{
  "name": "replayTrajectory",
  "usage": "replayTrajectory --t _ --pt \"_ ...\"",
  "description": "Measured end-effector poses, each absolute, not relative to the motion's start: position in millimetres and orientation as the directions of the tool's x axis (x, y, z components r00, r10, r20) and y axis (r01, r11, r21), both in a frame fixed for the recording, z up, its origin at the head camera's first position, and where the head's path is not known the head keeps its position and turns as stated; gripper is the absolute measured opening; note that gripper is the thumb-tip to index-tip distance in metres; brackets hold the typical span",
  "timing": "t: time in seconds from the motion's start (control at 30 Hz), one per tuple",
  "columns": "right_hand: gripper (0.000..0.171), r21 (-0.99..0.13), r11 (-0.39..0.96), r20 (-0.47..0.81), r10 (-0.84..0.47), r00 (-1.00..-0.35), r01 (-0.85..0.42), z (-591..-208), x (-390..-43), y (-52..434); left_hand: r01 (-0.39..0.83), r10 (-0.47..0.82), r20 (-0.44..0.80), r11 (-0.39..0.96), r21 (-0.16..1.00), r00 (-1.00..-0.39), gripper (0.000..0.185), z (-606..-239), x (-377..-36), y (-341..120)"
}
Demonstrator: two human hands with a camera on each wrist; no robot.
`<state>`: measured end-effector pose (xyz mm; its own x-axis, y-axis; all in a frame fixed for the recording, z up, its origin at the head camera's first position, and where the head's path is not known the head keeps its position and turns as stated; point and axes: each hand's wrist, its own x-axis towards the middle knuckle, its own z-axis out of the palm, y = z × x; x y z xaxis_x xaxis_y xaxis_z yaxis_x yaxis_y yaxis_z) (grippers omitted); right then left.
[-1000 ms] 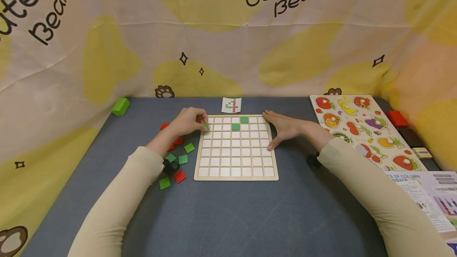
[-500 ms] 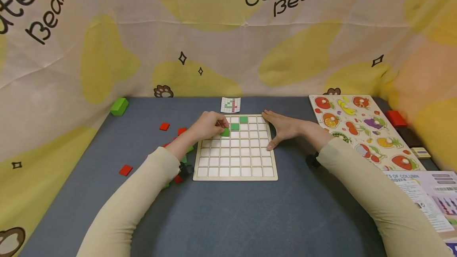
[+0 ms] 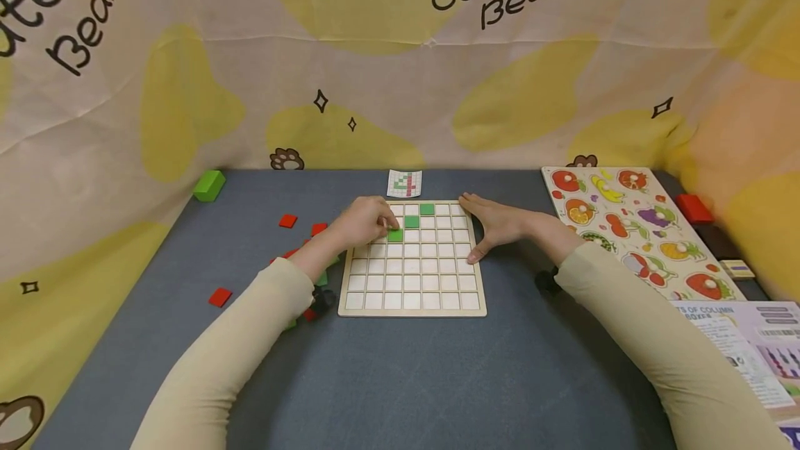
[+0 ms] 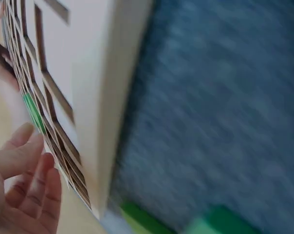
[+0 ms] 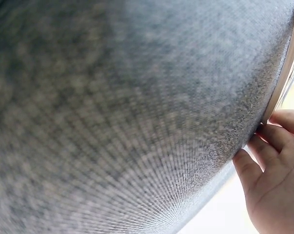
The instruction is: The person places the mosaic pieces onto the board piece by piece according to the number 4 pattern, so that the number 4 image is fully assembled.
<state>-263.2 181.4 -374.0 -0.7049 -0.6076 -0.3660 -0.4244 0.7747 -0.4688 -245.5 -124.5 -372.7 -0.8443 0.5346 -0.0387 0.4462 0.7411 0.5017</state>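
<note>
A wooden grid board (image 3: 412, 313) with white cells lies in the middle of the table. My left hand (image 3: 364, 219) reaches over its left side, thumb and fingertips pinching at the far edge of a green square tile (image 3: 395, 235) on a cell. Two more green tiles, a nearer one (image 3: 412, 221) and a farther one (image 3: 427, 209), step diagonally up to the right. In the left wrist view, the left hand's fingertips (image 4: 32, 137) are right beside green on the grid. My right hand (image 3: 500, 223) rests along the board's right edge, thumb and fingers spread; the right wrist view shows fingertips (image 5: 242, 158) there.
A small pattern card (image 3: 404, 184) lies behind the board. Red tiles (image 3: 220, 297) and green ones lie to the left, partly under the left forearm. A green block (image 3: 209, 187) stands back left. A fruit puzzle board (image 3: 625, 228) and a printed sheet (image 3: 744, 353) lie right.
My left hand has carried the green tile rightward from the board's left edge onto a cell in the third row, then shifted it slightly nearer. The right hand has stayed put.
</note>
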Motion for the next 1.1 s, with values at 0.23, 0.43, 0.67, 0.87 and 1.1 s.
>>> replayTrajectory --t 0.23,0.43,0.67,0.87,1.1 --pt "0.129 -0.464 0.777 -0.365 -0.605 -0.707 -0.425 -376 -264 182 0.402 0.490 -0.042 0.758 0.514 -0.871 0.016 -363 -249 -160" --pt "0.129 -0.465 0.777 -0.363 -0.605 -0.708 -0.425 -376 -264 183 0.344 0.498 -0.167 0.769 0.540 -0.851 0.022 -352 -246 -202" --pt "0.128 -0.466 0.775 -0.364 -0.607 -0.706 -0.426 -375 -263 183 0.380 0.578 -0.273 0.757 0.532 -0.769 0.036 -355 -238 -224" --pt "0.128 -0.465 0.775 -0.367 -0.608 -0.704 -0.427 -375 -263 183 0.414 0.591 -0.297 0.770 0.485 -0.750 0.044 -359 -232 -223" --pt "0.129 -0.468 0.772 -0.366 -0.612 -0.701 -0.429 -376 -265 182 0.434 0.595 -0.291 0.773 0.462 -0.749 0.044 -359 -231 -221"
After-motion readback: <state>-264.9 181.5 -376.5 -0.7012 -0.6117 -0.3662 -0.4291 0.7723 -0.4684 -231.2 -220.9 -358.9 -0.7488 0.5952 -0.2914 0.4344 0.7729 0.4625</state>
